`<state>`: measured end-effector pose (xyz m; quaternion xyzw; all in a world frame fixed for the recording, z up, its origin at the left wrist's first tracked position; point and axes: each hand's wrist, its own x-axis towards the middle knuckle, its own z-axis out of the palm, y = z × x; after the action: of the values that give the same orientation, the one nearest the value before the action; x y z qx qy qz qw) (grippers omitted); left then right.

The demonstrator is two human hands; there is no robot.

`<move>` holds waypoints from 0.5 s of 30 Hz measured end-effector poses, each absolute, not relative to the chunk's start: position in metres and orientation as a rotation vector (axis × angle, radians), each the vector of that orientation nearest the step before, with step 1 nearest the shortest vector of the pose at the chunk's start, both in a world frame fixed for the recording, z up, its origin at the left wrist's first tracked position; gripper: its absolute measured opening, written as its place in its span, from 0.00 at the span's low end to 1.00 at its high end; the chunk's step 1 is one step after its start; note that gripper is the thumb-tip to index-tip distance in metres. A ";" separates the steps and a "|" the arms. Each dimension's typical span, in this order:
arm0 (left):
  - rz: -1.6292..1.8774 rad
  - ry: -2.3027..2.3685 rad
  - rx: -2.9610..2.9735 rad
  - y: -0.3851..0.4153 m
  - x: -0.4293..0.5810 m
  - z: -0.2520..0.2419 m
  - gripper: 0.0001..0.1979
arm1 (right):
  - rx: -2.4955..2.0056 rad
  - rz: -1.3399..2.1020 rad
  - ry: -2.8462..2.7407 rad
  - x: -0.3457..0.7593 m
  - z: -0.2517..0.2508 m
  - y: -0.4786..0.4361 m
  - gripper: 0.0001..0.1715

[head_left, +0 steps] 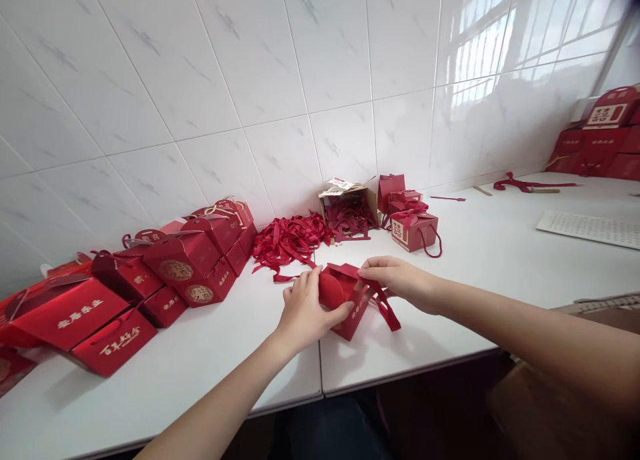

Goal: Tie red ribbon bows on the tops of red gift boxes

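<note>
A small red gift box (pixel 349 325) stands on the white table near its front edge, its top flaps partly raised. My left hand (pixel 306 308) grips the box from the left, thumb across the front and fingers on the far side. At the box's upper right, my right hand (pixel 395 281) pinches a red ribbon (pixel 386 311), whose loose end hangs down beside the box. Behind the hands lies a heap of red ribbons (pixel 293 239). An open carton (pixel 373 207) on its side spills darker red strips.
Stacked red gift boxes (pixel 183 260) line the left side along the tiled wall. A finished-looking box with a bow (pixel 415 232) stands behind my right hand. A white keyboard (pixel 593 229) lies at right, with more red boxes (pixel 603 143) in the far corner.
</note>
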<state>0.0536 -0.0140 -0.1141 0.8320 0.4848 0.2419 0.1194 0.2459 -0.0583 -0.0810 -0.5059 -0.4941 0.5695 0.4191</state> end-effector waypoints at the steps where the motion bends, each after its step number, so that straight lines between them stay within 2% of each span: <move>1: 0.687 1.382 2.408 -0.014 0.052 -0.113 0.42 | -1.287 1.399 -1.232 0.247 -0.081 -0.058 0.09; 9: 0.517 0.875 1.980 -0.021 0.021 -0.095 0.37 | -1.349 1.400 -1.232 0.249 -0.080 -0.056 0.12; 15: 0.482 0.847 1.956 -0.023 0.016 -0.085 0.36 | -1.352 1.342 -1.414 0.253 -0.086 -0.054 0.13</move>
<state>0.0160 -0.0230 -0.0847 0.7948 0.3441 0.1960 0.4599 0.2534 -0.0537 -0.0865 -0.5284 -0.5524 0.5244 0.3751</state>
